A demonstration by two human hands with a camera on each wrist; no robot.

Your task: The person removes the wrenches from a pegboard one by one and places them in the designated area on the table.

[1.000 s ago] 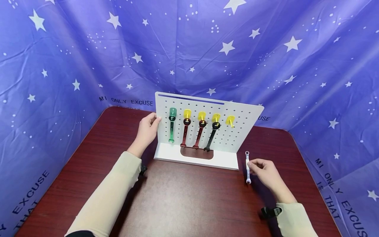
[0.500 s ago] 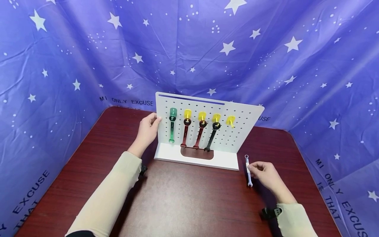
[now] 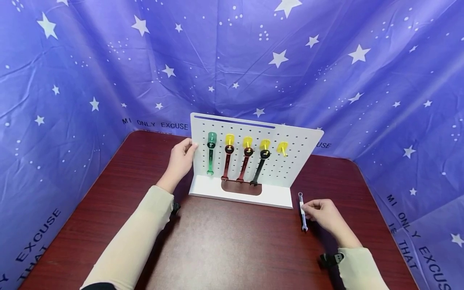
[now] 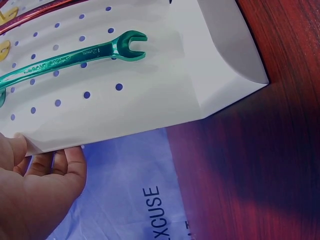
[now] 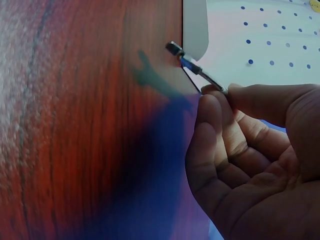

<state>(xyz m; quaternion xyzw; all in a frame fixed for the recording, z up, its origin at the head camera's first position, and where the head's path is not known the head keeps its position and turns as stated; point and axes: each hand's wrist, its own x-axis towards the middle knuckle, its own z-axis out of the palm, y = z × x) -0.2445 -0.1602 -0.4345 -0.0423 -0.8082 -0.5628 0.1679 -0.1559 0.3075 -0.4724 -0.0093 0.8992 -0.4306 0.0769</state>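
A white pegboard [image 3: 297,161] stands upright on its base, and my left hand [image 3: 180,159] grips its left edge, thumb in front and fingers behind. My right hand [image 3: 326,215] pinches a silver combination wrench [image 3: 302,213] by the middle, right of the board; in the right wrist view the wrench [image 5: 200,72] is above the table, its shadow below. On the board hang a green wrench [image 3: 210,161], two red wrenches [image 3: 226,165] and a black wrench [image 3: 258,169]. At the right end of the row, a yellow hook [image 3: 282,148] holds nothing. The green wrench [image 4: 75,58] also shows close up in the left wrist view.
The dark red wooden table [image 3: 217,245] spreads in front of the board and to both sides. A blue curtain [image 3: 224,60] with white stars surrounds its back and sides. A cutout [image 3: 241,187] opens in the board's base.
The right hand has come slightly toward the table's front with the silver wrench, which tilted a little on the way. The left hand and the board have stayed put.
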